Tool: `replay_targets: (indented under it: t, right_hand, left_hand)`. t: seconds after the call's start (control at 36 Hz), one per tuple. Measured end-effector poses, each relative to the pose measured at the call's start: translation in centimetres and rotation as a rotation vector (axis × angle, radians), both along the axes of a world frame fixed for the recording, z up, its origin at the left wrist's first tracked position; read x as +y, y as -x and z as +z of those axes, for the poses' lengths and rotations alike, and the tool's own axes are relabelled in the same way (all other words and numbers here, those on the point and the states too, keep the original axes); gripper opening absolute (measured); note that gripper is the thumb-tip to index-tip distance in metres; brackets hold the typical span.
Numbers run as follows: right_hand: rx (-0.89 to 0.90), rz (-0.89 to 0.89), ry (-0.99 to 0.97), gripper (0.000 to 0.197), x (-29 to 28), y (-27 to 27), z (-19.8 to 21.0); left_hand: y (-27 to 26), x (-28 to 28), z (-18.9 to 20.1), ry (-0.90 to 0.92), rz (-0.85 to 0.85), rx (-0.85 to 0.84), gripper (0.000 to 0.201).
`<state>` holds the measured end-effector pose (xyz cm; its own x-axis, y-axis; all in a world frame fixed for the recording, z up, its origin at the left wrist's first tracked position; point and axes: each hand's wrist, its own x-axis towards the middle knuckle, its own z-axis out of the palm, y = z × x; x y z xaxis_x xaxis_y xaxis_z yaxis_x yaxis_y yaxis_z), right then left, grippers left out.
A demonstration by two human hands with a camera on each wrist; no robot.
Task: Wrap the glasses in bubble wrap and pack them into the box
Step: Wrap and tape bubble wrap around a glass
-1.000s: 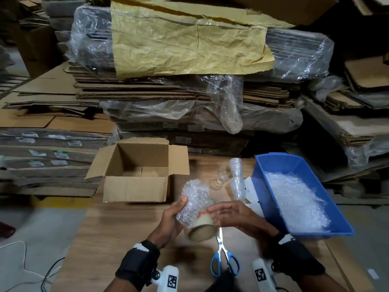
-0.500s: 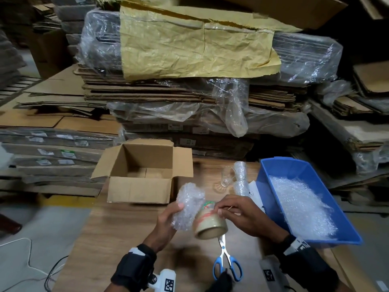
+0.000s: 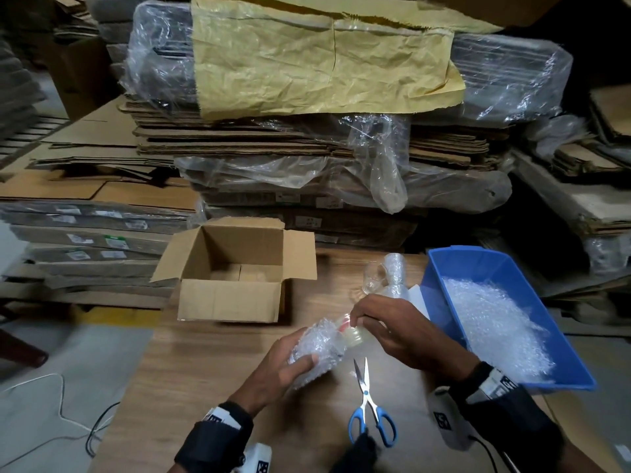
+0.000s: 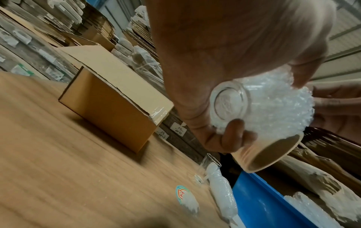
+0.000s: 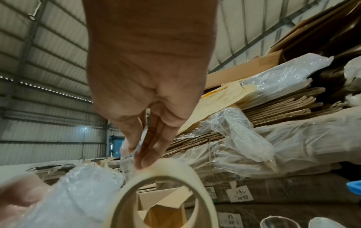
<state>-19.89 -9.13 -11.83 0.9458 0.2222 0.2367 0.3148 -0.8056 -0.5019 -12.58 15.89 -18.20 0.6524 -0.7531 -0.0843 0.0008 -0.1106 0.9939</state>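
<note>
The left hand (image 3: 283, 368) curls round a glass (image 4: 230, 103) swathed in bubble wrap (image 3: 316, 349), holding it over the table (image 3: 191, 387), in front of the open box (image 3: 232, 298). In the left wrist view the clear, round base of the glass shows bare at one end, thumb and fingertip pressed to either side of it; the rest is hidden under the white, knobbly wrap.

The right hand (image 3: 399, 331) holds a tape roll (image 3: 353, 337) against the far end of the bundle. In the right wrist view its thumb and fingers (image 5: 154, 148) are brought narrowly together, pinching at the roll's outer edge, where a clear strip seems to lift away. The roll is pale beige with a brown card core (image 4: 273, 152); a red mark on its side is too blurred to read.

Beyond the hands stand a bare glass (image 3: 374, 279) and a wrapped one (image 3: 396, 278), just beside each other and near the blue bin (image 3: 478, 268), which holds loose bubble wrap (image 3: 495, 322). Scissors (image 3: 368, 407) with blue handles lie on the table below the bundle, blades pointing at it.

A round sticker (image 4: 182, 194) lies on the table; its picture cannot be made out. Handwritten slips (image 5: 239, 195) on the cardboard stacks (image 3: 307, 145) behind show upside down, reading something like "5000" and "35". The box stands with all flaps up; inside only its bottom flaps show.
</note>
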Motion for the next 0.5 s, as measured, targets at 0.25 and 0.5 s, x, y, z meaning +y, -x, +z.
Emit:
replay_targets:
  t: [0.25,0.5]
  right_hand:
    - [0.023,0.135,-0.044,0.018,2.2,-0.1,1.2]
    - [0.095,0.138,0.078,0.026,3.5,0.0,0.2]
  left_hand:
    - [0.2,-0.4,-1.0,-0.089,0.037,-0.164,0.041]
    - [0.1,-1.0,-0.7,-0.171,0.015,-0.078,0.038]
